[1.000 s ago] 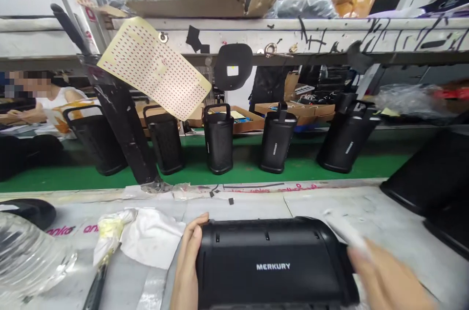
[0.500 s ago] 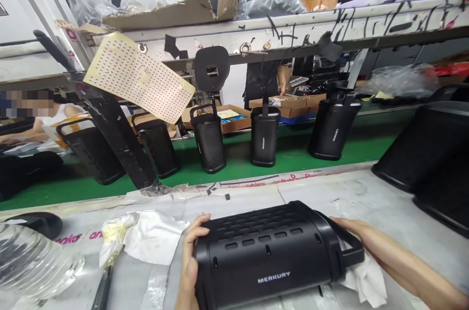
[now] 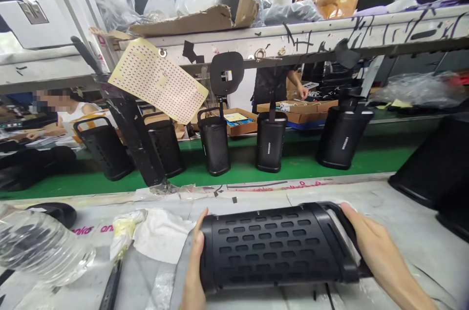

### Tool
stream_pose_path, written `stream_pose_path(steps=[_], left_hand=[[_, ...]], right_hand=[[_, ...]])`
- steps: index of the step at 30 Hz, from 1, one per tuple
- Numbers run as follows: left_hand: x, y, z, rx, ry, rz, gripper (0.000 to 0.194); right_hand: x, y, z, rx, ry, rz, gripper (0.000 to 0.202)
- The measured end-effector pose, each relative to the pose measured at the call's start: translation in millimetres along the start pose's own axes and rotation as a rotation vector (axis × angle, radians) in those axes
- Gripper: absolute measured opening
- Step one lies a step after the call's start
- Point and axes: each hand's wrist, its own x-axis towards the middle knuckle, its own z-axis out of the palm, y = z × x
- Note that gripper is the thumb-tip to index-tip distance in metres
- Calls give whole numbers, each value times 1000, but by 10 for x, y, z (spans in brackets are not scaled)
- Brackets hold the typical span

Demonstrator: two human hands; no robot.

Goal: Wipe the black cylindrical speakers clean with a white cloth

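A black speaker (image 3: 271,246) with a slotted grille lies on its side, low over the grey work surface (image 3: 293,200). Its left end is gripped by my left hand (image 3: 194,271), fingers along the end face. My right hand (image 3: 381,251) is at the right end by the handle, pressing a white cloth (image 3: 344,234) against that end; some of its fingers are hidden behind the speaker. The slotted side faces me, and no logo shows on it.
Left of the speaker are a white rag (image 3: 161,237), a brush-like tool (image 3: 112,283) and a clear plastic bottle (image 3: 44,246). Several black speakers stand on the green belt (image 3: 242,154) behind. Dark speakers (image 3: 436,168) stand at right. A dotted sheet (image 3: 159,80) hangs from the shelf.
The speaker has been rolled, so its slotted grille faces me and the MERKURY logo is out of sight. My right hand has shifted onto the handle end with the cloth. The view has swung slightly left.
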Motion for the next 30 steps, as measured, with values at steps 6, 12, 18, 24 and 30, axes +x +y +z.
stream_pose_path(steps=[6, 12, 18, 24, 30], left_hand=[[-119, 247, 61, -190, -11, -130, 60], [-112, 275, 50, -165, 14, -139, 59], [-118, 108, -29, -2, -46, 293, 57], [-110, -7, -61, 44, -107, 361, 56], [-65, 106, 109, 431, -36, 346, 39]], right_hand=[[-132, -146, 101, 183, 174, -203, 51], [-207, -151, 131, 205, 175, -211, 50], [-206, -240, 170, 381, 131, 50, 38], [-202, -449, 80, 440, 270, 39, 33], [-50, -774, -34, 396, 375, -157, 46]])
